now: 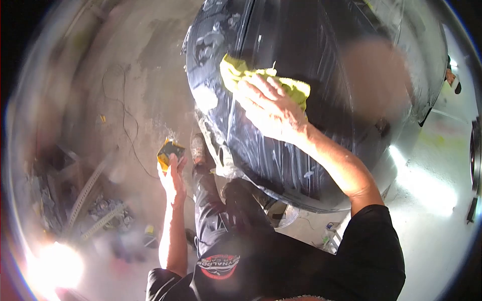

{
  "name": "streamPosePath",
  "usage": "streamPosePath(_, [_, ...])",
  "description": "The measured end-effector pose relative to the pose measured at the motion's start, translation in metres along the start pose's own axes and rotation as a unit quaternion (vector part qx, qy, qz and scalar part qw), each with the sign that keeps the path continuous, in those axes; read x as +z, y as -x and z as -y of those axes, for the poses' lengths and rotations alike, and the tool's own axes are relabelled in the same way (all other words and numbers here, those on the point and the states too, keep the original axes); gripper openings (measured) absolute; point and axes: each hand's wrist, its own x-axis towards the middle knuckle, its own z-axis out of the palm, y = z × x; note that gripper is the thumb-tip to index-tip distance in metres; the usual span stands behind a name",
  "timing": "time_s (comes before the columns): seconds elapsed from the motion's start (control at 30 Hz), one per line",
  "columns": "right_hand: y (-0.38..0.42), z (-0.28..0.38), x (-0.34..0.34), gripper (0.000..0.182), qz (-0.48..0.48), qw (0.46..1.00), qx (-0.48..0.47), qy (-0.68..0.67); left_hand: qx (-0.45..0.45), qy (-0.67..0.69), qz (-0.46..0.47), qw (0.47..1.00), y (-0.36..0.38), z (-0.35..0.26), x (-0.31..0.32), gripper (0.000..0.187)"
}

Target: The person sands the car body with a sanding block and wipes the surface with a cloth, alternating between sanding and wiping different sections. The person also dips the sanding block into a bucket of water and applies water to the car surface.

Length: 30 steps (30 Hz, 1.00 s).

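My right hand (pixel 273 110) presses a yellow cloth (pixel 296 90) against the dark, curved car body panel (pixel 281 155). The fingers lie over the bunched cloth, which sticks out on both sides. Whitish streaks and smears mark the panel, with patchy pale spots near its left edge. Lower on the left, away from the car, my left hand (pixel 173 175) grips a small pad with a dark face and yellow edges (pixel 169 151). Its exact kind is not clear.
A thin dark cable (pixel 124 108) runs across the concrete floor at left. Perforated strips (pixel 88 193) and scrap lie at lower left, near a bright lamp (pixel 60 266). My shoe (pixel 198 148) is close to the car's edge. Part of another person (pixel 452 80) shows at far right.
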Motion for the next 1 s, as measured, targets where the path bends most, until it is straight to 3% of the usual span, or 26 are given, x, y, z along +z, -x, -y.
streamPosePath(0.13, [0.059, 0.068, 0.016, 0.044, 0.015, 0.998, -0.02, -0.059, 0.036, 0.023, 0.027, 0.999, 0.027, 0.02, 0.011, 0.038])
streamPosePath(0.23, [0.103, 0.107, 0.02, 0.038, 0.068, 0.993, -0.09, -0.021, 0.092, 0.021, 0.037, 0.995, 0.041, 0.029, 0.026, 0.035])
streamPosePath(0.33, [0.154, 0.129, 0.027, 0.036, 0.103, 0.976, -0.17, -0.09, 0.15, -0.008, 0.028, 0.988, 0.062, 0.033, 0.045, 0.029])
streamPosePath(0.37, [0.168, 0.135, 0.024, 0.035, 0.158, 0.967, -0.185, -0.074, 0.173, -0.012, 0.033, 0.984, 0.067, 0.035, 0.05, 0.027])
streamPosePath(0.43, [0.216, 0.129, 0.026, 0.031, 0.098, 0.976, -0.161, -0.106, 0.223, -0.136, -0.005, 0.965, 0.076, 0.034, 0.07, 0.027])
streamPosePath(0.53, [0.234, 0.09, 0.002, 0.029, -0.044, 0.988, -0.1, -0.11, 0.322, -0.301, -0.054, 0.896, 0.086, 0.022, 0.109, 0.036])
streamPosePath(0.6, [0.232, 0.05, -0.016, 0.031, -0.045, 0.998, -0.039, -0.011, 0.462, -0.271, -0.024, 0.844, 0.073, 0.034, 0.132, 0.055])
streamPosePath(0.7, [0.228, 0.007, -0.019, 0.032, -0.095, 0.993, 0.057, 0.044, 0.544, -0.35, 0.071, 0.759, 0.062, 0.07, 0.143, 0.071])
streamPosePath(0.73, [0.223, 0.004, -0.015, 0.032, -0.137, 0.985, 0.099, 0.021, 0.532, -0.385, 0.128, 0.743, 0.076, 0.076, 0.133, 0.078])
streamPosePath(0.8, [0.228, 0.0, -0.006, 0.034, -0.12, 0.988, 0.095, 0.022, 0.496, -0.428, 0.143, 0.742, 0.099, 0.101, 0.123, 0.067])
streamPosePath(0.87, [0.226, 0.0, -0.008, 0.034, -0.115, 0.989, 0.087, 0.024, 0.443, -0.452, 0.177, 0.753, 0.109, 0.127, 0.104, 0.08])
streamPosePath(1.0, [0.23, -0.001, -0.008, 0.035, -0.105, 0.988, 0.11, 0.009, 0.455, -0.45, 0.17, 0.75, 0.1, 0.104, 0.121, 0.072])
